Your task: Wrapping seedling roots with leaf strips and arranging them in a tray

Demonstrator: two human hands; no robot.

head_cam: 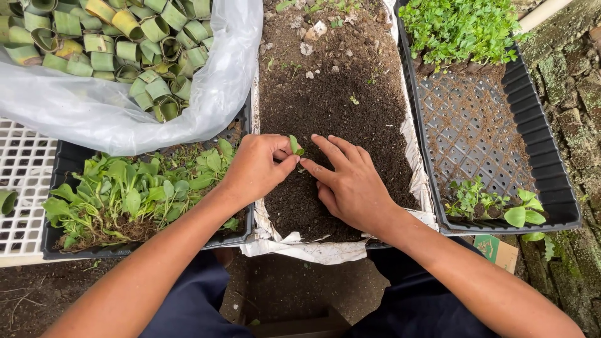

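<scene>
Pinching a small seedling [294, 145] upright at frame centre, left hand [256, 166] closed on its stem over the soil tray [338, 106]; right hand [350, 184] open, fingers pressing soil beside it, apparently steadying it.

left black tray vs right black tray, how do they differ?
The left tray is packed with loose leafy seedlings, so its floor is hidden; the right tray is mostly bare, its lattice floor dusted with soil.
The left tray is partly covered by a plastic bag of green leaf rolls; the right tray is uncovered, with plants only at its two ends.
Both are black plastic and flank the soil bed.
</scene>
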